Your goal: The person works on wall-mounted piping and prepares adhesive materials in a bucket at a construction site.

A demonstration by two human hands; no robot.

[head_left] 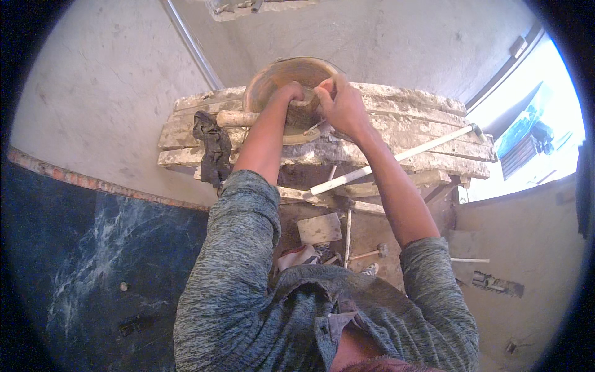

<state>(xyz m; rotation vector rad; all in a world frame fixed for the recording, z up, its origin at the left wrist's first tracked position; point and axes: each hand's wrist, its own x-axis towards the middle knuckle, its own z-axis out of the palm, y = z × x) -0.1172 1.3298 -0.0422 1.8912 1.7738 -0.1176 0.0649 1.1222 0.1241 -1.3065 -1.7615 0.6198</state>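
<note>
A wide, round, mud-stained basin (pixel 263 84) stands on a rough plank platform in front of me. My left hand (pixel 294 93) reaches into it with its fingers curled; what they hold, if anything, is hidden. My right hand (pixel 339 105) is over the basin's right side, thumb and fingers pinched together. Anything between those fingers is too small to make out. Left of the basin, beside my left forearm, a thick wooden handle (pixel 237 119) sticks out. A dark crumpled cloth (pixel 212 146) drapes over the planks there.
The plank platform (pixel 427 115) is caked with dried plaster. A white pipe (pixel 396 158) lies slanting across its right part, under my right forearm. Below are a pale board (pixel 320 229) and a hammer-like tool (pixel 379 251). Plastered walls stand around; a bright opening is at right.
</note>
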